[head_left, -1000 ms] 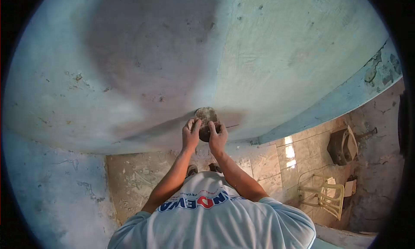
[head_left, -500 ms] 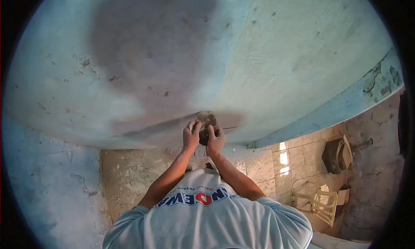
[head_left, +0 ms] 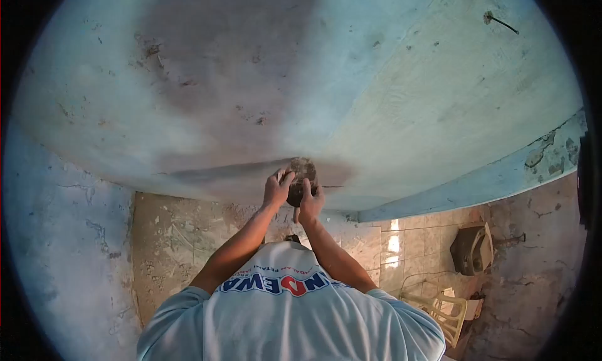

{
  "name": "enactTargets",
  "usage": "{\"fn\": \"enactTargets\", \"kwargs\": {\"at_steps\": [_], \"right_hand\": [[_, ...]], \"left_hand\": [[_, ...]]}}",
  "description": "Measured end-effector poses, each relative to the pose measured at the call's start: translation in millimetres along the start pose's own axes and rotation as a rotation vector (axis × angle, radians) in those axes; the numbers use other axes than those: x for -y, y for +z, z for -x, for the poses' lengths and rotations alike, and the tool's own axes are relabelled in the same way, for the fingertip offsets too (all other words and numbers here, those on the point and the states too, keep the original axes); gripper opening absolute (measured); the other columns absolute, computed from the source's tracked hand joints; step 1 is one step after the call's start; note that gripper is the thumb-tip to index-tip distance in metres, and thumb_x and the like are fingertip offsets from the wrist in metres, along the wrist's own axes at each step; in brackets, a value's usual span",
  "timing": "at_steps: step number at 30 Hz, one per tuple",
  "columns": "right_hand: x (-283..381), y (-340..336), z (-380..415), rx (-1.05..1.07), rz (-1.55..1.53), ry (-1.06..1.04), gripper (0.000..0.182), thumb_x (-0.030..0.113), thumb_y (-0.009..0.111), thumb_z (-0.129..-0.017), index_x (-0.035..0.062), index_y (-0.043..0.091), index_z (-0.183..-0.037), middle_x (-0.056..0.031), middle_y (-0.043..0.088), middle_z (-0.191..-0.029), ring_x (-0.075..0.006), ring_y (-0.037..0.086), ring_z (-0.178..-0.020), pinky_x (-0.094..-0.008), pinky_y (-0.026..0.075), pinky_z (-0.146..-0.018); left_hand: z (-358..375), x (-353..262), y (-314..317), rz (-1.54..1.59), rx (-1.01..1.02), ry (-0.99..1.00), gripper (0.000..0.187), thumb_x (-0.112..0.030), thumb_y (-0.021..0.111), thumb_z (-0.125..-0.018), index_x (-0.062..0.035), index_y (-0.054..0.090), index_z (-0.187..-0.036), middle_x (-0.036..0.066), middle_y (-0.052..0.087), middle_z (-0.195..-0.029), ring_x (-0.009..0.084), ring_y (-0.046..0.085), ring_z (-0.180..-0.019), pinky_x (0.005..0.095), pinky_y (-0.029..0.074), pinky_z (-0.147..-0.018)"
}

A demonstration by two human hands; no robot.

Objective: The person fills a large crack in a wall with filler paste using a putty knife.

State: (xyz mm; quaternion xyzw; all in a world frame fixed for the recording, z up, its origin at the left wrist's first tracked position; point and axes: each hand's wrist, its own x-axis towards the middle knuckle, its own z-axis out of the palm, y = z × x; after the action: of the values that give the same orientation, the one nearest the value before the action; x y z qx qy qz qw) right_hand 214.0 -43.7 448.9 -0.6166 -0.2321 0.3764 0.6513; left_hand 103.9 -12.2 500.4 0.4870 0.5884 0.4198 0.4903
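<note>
Between my two hands is a dark, dust-covered block (head_left: 302, 180) with a rounded lower end. It is held up close against the painted wall (head_left: 376, 122). My left hand (head_left: 276, 190) grips its left side, thumb lying across the near face. On the other side my right hand (head_left: 311, 201) is closed around the lower right edge, with its thumb pointing up. The fingers behind the block are partly hidden. A broad shadow falls on the wall above and to the left of the hands.
Chipped patches mark the wall, and a thin dark rod (head_left: 503, 23) sticks out at upper right. Below lies a dusty tiled floor (head_left: 414, 235). At right are a dark boxy object (head_left: 471, 250) and a pale plastic chair (head_left: 448, 314). A rough side wall (head_left: 69, 254) stands at left.
The view has tilted upward and turned slightly right, bringing the thin rod into sight. Both hands keep their hold on the block, which has shifted only slightly in view.
</note>
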Motion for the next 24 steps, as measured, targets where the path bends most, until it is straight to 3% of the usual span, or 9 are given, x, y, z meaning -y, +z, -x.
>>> {"fn": "enactTargets", "kwargs": {"at_steps": [3,6,9,13,15,18,19,21,24], "right_hand": [[36.4,4.1,20.4,0.013,-0.053,0.191,0.055,0.029,0.075,-0.099,-0.0134,0.063,-0.131,-0.0230,0.070,-0.124,-0.0271,0.065,-0.108,-0.0405,0.051,-0.092],[33.3,4.8,24.0,0.013,-0.063,0.048,0.038,0.024,0.073,-0.100,-0.0032,0.066,-0.125,-0.0094,0.073,-0.107,-0.0159,0.065,-0.089,-0.0328,0.054,-0.077],[10.1,-8.6,9.9,0.005,0.182,-0.037,0.036,0.025,0.073,-0.100,-0.0037,0.067,-0.120,-0.0085,0.072,-0.106,-0.0155,0.064,-0.088,-0.0329,0.054,-0.076],[37.4,7.5,-2.0,-0.023,0.011,-0.101,0.043,0.028,0.072,-0.100,-0.0082,0.067,-0.121,-0.0165,0.073,-0.111,-0.0226,0.064,-0.097,-0.0371,0.052,-0.087],[38.8,1.5,-1.7,0.002,0.045,-0.118,0.033,0.025,0.072,-0.100,-0.0043,0.067,-0.115,-0.0113,0.071,-0.104,-0.0175,0.063,-0.089,-0.0341,0.052,-0.079],[16.1,-0.1,-0.8,-0.030,0.039,-0.119,0.026,0.023,0.071,-0.101,-0.0015,0.067,-0.107,-0.0074,0.068,-0.096,-0.0148,0.060,-0.084,-0.0330,0.051,-0.073],[7.9,1.5,-0.4,-0.046,-0.002,-0.113,0.025,0.023,0.071,-0.101,-0.0014,0.067,-0.106,-0.0070,0.067,-0.095,-0.0148,0.059,-0.083,-0.0329,0.051,-0.072],[29.3,6.7,1.4,0.004,-0.068,-0.032,0.024,0.023,0.072,-0.101,-0.0009,0.068,-0.105,-0.0058,0.067,-0.095,-0.0148,0.059,-0.084,-0.0327,0.051,-0.072],[69.3,11.3,7.3,0.049,0.023,-0.067,0.023,0.022,0.071,-0.102,-0.0004,0.068,-0.106,-0.0060,0.069,-0.097,-0.0148,0.060,-0.084,-0.0326,0.052,-0.074]], "left_hand": [[-4.6,18.3,2.6,0.003,-0.002,-0.023,0.039,-0.037,0.067,-0.102,-0.0011,0.068,-0.117,0.015,0.070,-0.101,0.0265,0.064,-0.086,0.0452,0.049,-0.077],[-0.9,15.0,-5.3,0.059,0.048,0.025,0.040,-0.038,0.067,-0.101,-0.0013,0.068,-0.116,0.016,0.070,-0.097,0.0270,0.063,-0.084,0.0453,0.049,-0.076],[-5.0,23.4,-0.4,0.069,0.059,0.049,0.039,-0.038,0.067,-0.101,-0.0003,0.068,-0.114,0.016,0.069,-0.093,0.0276,0.062,-0.082,0.0439,0.048,-0.075],[-24.2,3.3,9.0,-0.018,0.026,0.143,0.044,-0.039,0.067,-0.102,0.0031,0.068,-0.113,0.020,0.070,-0.096,0.0303,0.066,-0.086,0.0432,0.050,-0.077],[-9.7,-36.5,-0.6,0.011,0.038,0.118,0.045,-0.040,0.066,-0.102,0.0041,0.068,-0.114,0.020,0.071,-0.099,0.0314,0.068,-0.090,0.0454,0.051,-0.079],[-19.7,45.1,27.2,-0.048,-0.145,0.152,0.044,-0.039,0.066,-0.102,0.0035,0.068,-0.114,0.018,0.072,-0.098,0.0308,0.068,-0.090,0.0452,0.051,-0.079],[-6.2,21.9,13.7,0.014,-0.021,0.044,0.044,-0.039,0.066,-0.102,0.0033,0.069,-0.114,0.018,0.072,-0.098,0.0301,0.069,-0.089,0.0440,0.051,-0.078],[-3.5,-23.5,3.2,0.023,-0.049,0.130,0.043,-0.038,0.066,-0.103,0.0028,0.069,-0.114,0.017,0.073,-0.097,0.0295,0.068,-0.088,0.0436,0.051,-0.078],[-10.0,-19.3,1.5,0.020,-0.007,0.151,0.039,-0.035,0.066,-0.102,0.0030,0.068,-0.111,0.016,0.072,-0.095,0.0284,0.068,-0.086,0.0430,0.050,-0.077]]}}
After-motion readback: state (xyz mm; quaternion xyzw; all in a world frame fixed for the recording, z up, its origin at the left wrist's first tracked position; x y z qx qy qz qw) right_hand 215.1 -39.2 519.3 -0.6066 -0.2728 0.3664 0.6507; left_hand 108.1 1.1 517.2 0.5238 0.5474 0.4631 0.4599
